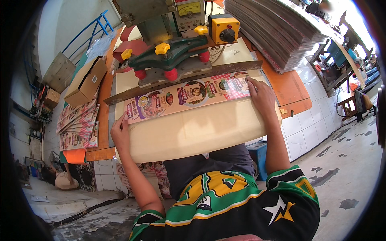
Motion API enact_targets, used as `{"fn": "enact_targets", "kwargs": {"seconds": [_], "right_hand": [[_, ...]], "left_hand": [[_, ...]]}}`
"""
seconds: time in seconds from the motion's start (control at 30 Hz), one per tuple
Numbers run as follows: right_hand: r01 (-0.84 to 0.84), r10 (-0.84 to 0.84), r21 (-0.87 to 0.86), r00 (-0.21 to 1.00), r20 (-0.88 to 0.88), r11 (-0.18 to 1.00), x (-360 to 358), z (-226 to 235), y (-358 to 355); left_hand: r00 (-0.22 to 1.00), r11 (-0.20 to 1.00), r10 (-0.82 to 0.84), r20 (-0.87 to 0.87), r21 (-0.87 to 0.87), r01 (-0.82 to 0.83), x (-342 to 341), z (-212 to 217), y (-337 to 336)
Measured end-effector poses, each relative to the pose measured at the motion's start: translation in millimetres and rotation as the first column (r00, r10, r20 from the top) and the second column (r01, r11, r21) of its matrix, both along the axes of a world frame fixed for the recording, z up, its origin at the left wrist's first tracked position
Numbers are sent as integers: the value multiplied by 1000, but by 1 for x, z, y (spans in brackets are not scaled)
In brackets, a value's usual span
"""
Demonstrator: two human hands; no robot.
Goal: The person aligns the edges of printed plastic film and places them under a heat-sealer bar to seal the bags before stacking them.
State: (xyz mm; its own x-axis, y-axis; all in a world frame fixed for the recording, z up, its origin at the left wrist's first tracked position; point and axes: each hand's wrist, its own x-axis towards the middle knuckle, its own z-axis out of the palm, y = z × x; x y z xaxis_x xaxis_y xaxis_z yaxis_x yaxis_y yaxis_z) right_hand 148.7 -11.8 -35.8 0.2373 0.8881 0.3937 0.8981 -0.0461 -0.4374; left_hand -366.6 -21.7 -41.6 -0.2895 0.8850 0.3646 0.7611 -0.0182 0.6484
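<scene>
1. A printed cardboard sheet (189, 96) is laid flat on the worktop (193, 132), under a green press (169, 52).
2. Its left end is pinched by the left hand (120, 132).
3. Its right end is pressed by the flat, open right hand (261, 96).

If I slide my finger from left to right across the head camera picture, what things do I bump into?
Cardboard box → left hand → printed strip → right hand → tall stack of sheets.

Printed strip's (189, 96) far edge, seemingly under press (169, 56)
</scene>
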Motion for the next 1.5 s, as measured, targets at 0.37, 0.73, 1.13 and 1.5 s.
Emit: {"fn": "enact_targets", "kwargs": {"seconds": [0.37,0.73,1.13,1.5], "right_hand": [[-3,3,4,1000,13,1000,1,-2,1],[-19,16,81,999,47,997,1,-6,2],[-12,8,70,998,59,998,2,-4,2],[-24,20,87,999,46,996,1,-5,2]], "left_hand": [[1000,1000,3,-3,-5,-3,0,1,-1],[1000,1000,-1,4,12,1,-2,-2,0],[1000,1000,4,-27,-4,-4,-2,0,0],[1000,1000,-5,-25,17,6,-3,-2,1]]}}
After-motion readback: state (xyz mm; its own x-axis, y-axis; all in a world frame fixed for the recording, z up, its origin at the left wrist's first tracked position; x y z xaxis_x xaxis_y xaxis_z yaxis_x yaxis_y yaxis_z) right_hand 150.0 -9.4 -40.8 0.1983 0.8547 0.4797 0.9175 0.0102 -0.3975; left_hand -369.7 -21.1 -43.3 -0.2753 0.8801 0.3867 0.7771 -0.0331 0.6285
